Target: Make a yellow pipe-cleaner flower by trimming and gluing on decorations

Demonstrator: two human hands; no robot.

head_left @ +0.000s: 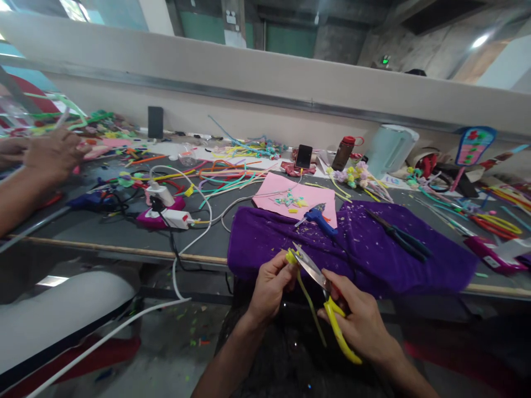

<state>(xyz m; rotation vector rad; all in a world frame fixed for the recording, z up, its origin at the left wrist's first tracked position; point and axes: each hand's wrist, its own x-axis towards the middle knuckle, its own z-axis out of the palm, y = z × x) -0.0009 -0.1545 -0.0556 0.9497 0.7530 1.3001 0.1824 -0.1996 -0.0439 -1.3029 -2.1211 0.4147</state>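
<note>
My left hand [270,284] pinches a small yellow fuzzy flower [291,256], whose thin yellow-green stem [309,304] hangs below the fingers. In my right hand [360,315] are yellow-handled scissors [313,269]. Their blades lie against the flower, a little parted at the tips. Both hands are at the front edge of a purple cloth [265,237]. Beyond them a blue hot glue gun [318,216] rests partly on a pink sheet [265,193] that bears small coloured pieces [290,200]. Dark-handled pliers [400,237] lie on the cloth to the right.
A power strip [155,215] with chargers and white cables stands left of the cloth. Farther back are pipe cleaners [232,177], a phone [304,156], a brown bottle [343,153] and a pale jug [390,149]. Another person's hand [56,152] works at far left.
</note>
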